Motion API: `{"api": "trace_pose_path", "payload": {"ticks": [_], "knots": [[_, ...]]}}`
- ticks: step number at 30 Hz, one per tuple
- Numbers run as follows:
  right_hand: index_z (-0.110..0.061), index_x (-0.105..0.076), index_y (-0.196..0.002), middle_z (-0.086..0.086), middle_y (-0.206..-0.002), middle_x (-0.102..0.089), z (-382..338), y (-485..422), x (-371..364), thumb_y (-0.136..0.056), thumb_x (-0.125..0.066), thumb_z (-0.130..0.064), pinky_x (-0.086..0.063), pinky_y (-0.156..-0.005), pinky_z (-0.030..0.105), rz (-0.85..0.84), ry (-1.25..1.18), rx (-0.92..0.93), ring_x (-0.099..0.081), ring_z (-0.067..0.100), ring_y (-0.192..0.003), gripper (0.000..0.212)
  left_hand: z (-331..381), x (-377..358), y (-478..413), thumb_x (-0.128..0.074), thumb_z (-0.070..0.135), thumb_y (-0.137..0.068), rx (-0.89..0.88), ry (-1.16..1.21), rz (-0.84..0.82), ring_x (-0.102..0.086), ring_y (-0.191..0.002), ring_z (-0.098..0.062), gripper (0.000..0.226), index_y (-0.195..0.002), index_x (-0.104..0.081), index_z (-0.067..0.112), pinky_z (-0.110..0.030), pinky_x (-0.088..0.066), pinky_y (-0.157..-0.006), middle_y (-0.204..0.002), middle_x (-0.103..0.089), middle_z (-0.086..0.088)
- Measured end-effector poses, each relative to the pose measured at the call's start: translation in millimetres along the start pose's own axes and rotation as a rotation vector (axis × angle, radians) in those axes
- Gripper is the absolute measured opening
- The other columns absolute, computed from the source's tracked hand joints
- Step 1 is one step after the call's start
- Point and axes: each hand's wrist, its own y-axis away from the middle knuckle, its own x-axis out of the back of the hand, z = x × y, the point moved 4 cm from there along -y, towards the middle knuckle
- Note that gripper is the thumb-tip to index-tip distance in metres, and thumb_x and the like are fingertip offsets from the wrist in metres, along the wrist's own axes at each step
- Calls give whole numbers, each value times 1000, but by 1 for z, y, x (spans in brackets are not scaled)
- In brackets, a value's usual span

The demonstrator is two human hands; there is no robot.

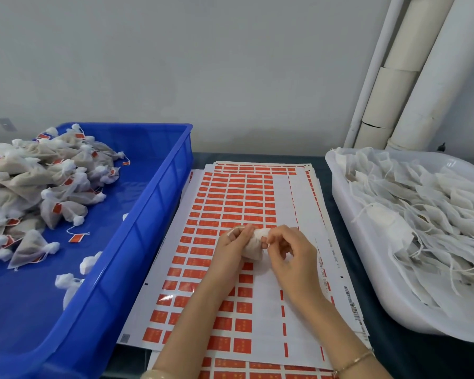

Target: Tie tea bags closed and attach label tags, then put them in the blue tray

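A white tea bag (253, 248) is held between both hands above the sheet of red label stickers (230, 203). My left hand (234, 246) grips the bag and pinches a white string at its top. My right hand (288, 248) pinches the string at the bag's gathered neck. The blue tray (137, 228) on the left holds a pile of tied tea bags with red tags (36, 184). On the right, the white tray (348, 214) is heaped with untied tea bags (422, 209) and their loose strings.
Several sticker sheets lie stacked on the dark table between the two trays. White pipes (400, 77) run up the wall at the back right. A bracelet (356, 361) is on the right wrist.
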Motion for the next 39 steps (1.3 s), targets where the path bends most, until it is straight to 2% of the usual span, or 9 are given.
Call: {"api": "trace_pose_path", "payload": {"ticks": [4, 8, 15, 19, 24, 29, 32, 36, 39], "knots": [[-23, -64, -87, -6, -84, -66, 3, 1, 3, -83, -70, -7, -48, -70, 6, 68, 34, -9, -61, 4, -77, 17, -1, 0, -1, -55, 34, -95, -59, -85, 7, -59, -75, -12, 25, -88, -70, 16, -21, -50, -70, -78, -67, 2], [-19, -68, -89, -5, -85, -67, 3, 1, 4, -82, -72, -7, -47, -71, 3, 73, 64, -15, -61, 3, -75, 14, -3, 1, -2, -54, 34, -95, -99, -126, 11, -58, -76, -15, 28, -89, -70, 12, -26, -48, -72, -83, -66, -5], [-16, -69, -95, -1, -96, -64, 4, 5, 2, -86, -67, -9, -43, -72, -1, 15, 174, -43, -59, 8, -84, 11, 2, -5, 3, -57, 27, -95, -334, -304, 94, -60, -63, 2, 22, -76, -66, 22, -8, -47, -59, -67, -66, 12], [-16, -68, -94, 0, -97, -63, 3, 5, 1, -86, -66, -9, -42, -74, 2, 16, 194, -46, -58, 8, -83, 10, 5, -8, 5, -57, 23, -95, -415, -372, 127, -64, -66, 2, 21, -76, -65, 23, -6, -46, -59, -68, -67, 16], [-21, -64, -93, -7, -97, -56, 4, 6, 0, -88, -64, -11, -41, -68, 0, 2, 206, -56, -54, -1, -79, 11, 3, -6, 3, -59, 25, -94, -385, -401, 151, -63, -73, 3, 16, -79, -64, 24, -5, -46, -62, -74, -66, 20], [-17, -69, -96, -2, -100, -59, 9, 6, -1, -88, -65, -11, -40, -76, 3, -20, 198, -100, -54, 5, -86, 11, 5, -4, 4, -59, 26, -94, -371, -409, 155, -62, -74, 0, 17, -77, -65, 27, -7, -46, -65, -74, -66, 18], [-17, -70, -97, -2, -101, -60, 11, 5, -2, -88, -65, -12, -38, -74, 0, -44, 199, -125, -54, 5, -87, 12, 7, -5, 5, -60, 25, -93, -367, -380, 163, -62, -76, -1, 16, -79, -66, 25, -7, -47, -66, -75, -66, 16], [-16, -70, -100, -6, -98, -60, 14, 3, -3, -88, -65, -18, -41, -68, -3, -57, 158, -182, -55, 2, -80, 13, 11, -5, 7, -62, 24, -92, -392, -337, 158, -64, -79, -6, 13, -81, -69, 24, -10, -49, -70, -77, -68, 11], [-15, -69, -92, -9, -90, -60, 15, 2, -1, -90, -64, -20, -40, -69, -3, -22, 99, -220, -56, 1, -72, 8, 13, -6, 8, -62, 23, -92, -399, -340, 137, -64, -81, -6, 12, -83, -70, 22, -10, -49, -70, -77, -69, 11]]}}
